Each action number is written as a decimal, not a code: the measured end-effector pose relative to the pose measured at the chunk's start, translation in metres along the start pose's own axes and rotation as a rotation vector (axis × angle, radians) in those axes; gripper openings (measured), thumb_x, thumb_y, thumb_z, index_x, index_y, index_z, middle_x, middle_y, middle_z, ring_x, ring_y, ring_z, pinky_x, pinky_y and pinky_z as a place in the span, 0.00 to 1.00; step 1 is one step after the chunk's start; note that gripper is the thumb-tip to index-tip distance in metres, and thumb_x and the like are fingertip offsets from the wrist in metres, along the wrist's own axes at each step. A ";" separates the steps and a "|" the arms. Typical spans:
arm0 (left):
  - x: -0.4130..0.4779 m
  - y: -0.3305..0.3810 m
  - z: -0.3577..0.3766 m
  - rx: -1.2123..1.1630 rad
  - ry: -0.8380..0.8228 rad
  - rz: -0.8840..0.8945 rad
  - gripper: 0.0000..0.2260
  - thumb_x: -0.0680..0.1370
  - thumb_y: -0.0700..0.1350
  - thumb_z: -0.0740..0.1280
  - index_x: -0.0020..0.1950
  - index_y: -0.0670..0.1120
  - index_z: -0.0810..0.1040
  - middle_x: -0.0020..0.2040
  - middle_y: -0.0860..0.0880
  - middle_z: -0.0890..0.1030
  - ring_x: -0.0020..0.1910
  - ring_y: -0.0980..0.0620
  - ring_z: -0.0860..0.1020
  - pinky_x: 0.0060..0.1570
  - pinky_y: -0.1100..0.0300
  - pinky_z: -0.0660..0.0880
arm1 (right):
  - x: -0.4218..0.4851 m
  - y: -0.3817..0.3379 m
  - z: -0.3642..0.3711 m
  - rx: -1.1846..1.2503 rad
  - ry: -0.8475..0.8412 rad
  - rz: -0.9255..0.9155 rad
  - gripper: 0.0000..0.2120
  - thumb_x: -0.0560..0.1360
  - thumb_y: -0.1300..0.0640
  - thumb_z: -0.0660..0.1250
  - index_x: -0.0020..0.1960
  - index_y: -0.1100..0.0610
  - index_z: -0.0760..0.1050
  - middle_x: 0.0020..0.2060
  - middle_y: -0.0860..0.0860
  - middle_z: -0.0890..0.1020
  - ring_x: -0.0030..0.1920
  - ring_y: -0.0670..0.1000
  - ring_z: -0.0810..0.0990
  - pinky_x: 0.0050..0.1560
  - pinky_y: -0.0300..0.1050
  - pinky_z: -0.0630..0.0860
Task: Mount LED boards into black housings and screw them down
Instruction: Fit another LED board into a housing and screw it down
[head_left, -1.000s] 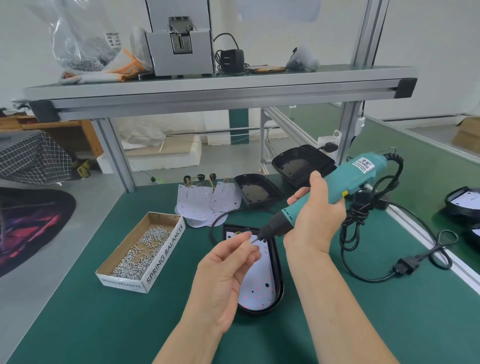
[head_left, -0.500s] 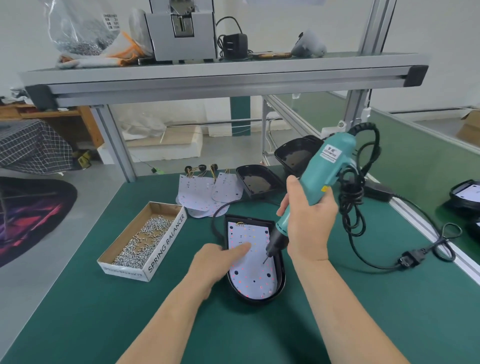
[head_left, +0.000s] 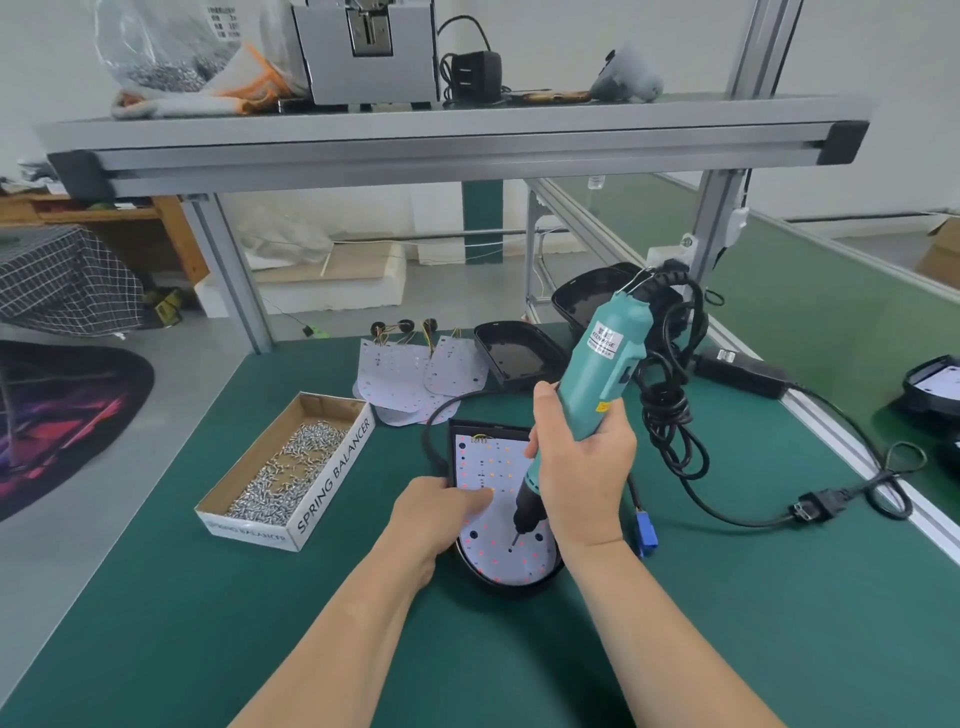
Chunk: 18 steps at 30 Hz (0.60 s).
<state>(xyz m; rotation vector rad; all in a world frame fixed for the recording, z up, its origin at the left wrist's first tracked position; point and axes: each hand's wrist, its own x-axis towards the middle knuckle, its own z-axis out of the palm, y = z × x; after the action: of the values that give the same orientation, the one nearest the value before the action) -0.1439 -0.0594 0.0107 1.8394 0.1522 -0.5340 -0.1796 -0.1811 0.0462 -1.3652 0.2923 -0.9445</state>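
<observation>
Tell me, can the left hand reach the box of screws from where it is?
Probably yes. The left hand presses on the LED board, and the box of screws sits open-topped to its left. Only bare green mat lies between them, so nothing seems to block it.

1. A housing (head_left: 519, 584) lies on the bench (head_left: 208, 623) under both hands, with an LED board (head_left: 493, 462) in it.
2. The left hand (head_left: 441, 512) rests on the board's left side. The right hand (head_left: 582, 467), just beside it, holds a screwdriver (head_left: 597, 374) with its tip on the board.
3. A box of screws (head_left: 337, 467) sits left of the left hand.
4. Loose LED boards (head_left: 410, 371) lie behind the hands, with an empty housing (head_left: 514, 353) to their right.
5. A coiled cord (head_left: 670, 410) hangs right of the right hand. A connector (head_left: 647, 535) lies just beside that wrist, and a plug (head_left: 815, 506) lies well to the right.
</observation>
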 end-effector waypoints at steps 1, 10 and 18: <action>0.000 0.000 0.000 0.001 -0.001 -0.002 0.25 0.60 0.50 0.72 0.53 0.37 0.83 0.52 0.40 0.85 0.55 0.39 0.83 0.62 0.41 0.77 | 0.000 0.001 0.000 -0.003 0.001 0.002 0.15 0.72 0.52 0.71 0.43 0.63 0.71 0.31 0.67 0.74 0.29 0.63 0.75 0.32 0.48 0.74; -0.001 0.000 -0.001 -0.007 0.009 0.009 0.25 0.62 0.50 0.72 0.53 0.37 0.83 0.52 0.40 0.85 0.55 0.39 0.83 0.62 0.42 0.77 | -0.002 0.003 -0.001 0.006 -0.004 0.015 0.15 0.72 0.52 0.71 0.43 0.63 0.71 0.31 0.66 0.74 0.27 0.59 0.74 0.30 0.44 0.73; 0.004 -0.007 0.002 0.021 0.026 0.041 0.22 0.61 0.50 0.70 0.49 0.37 0.84 0.48 0.39 0.85 0.46 0.40 0.84 0.57 0.42 0.78 | -0.008 0.005 0.001 -0.015 -0.033 0.074 0.21 0.68 0.44 0.70 0.40 0.62 0.70 0.29 0.65 0.74 0.27 0.55 0.72 0.29 0.49 0.73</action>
<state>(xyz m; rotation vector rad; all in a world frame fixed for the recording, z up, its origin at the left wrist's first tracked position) -0.1437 -0.0590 0.0025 1.8669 0.1266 -0.4846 -0.1820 -0.1750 0.0388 -1.3737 0.3236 -0.8587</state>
